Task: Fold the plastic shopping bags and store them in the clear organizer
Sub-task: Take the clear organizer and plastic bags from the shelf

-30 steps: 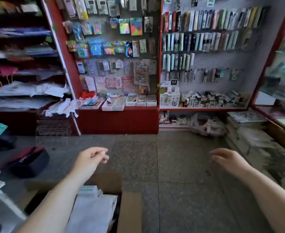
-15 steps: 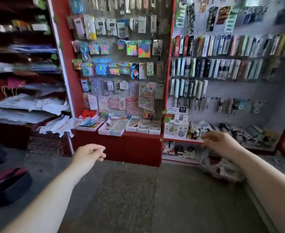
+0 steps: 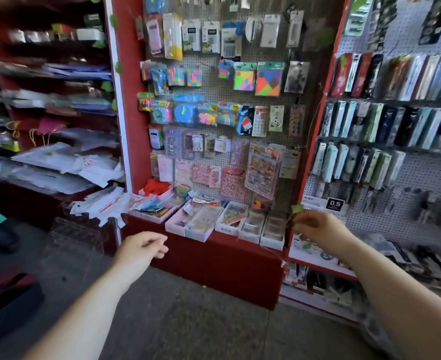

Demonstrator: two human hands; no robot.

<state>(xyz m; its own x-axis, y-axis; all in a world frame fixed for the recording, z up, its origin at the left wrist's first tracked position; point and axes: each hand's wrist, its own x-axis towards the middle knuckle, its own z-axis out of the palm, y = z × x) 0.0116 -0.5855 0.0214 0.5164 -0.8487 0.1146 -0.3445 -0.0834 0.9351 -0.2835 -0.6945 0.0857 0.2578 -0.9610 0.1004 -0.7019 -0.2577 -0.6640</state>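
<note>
White plastic shopping bags with red print [image 3: 102, 203] spill off the edge of a low shelf at the left. More of them [image 3: 66, 162] lie stacked on the shelf above. A clear organizer [image 3: 76, 229] stands on the floor right under the spilling bags, beside the red cabinet. My left hand [image 3: 141, 249] reaches forward, fingers loosely curled, holding nothing, to the right of the organizer. Over at the right, my right hand [image 3: 318, 227] is stretched out in front of the red post with its fingers loosely curled and green vine leaves at its fingertips. It holds no bag.
A red display cabinet [image 3: 214, 266] with trays of small stationery [image 3: 201, 222] stands straight ahead. Pegboards of packaged goods rise above it and to the right. A dark bag [image 3: 8, 305] lies on the grey stone floor at the lower left.
The view has lifted from the floor and a cardboard box up to the display wall, which is now closer. Both hands stay stretched forward and empty, the right one now higher.
</note>
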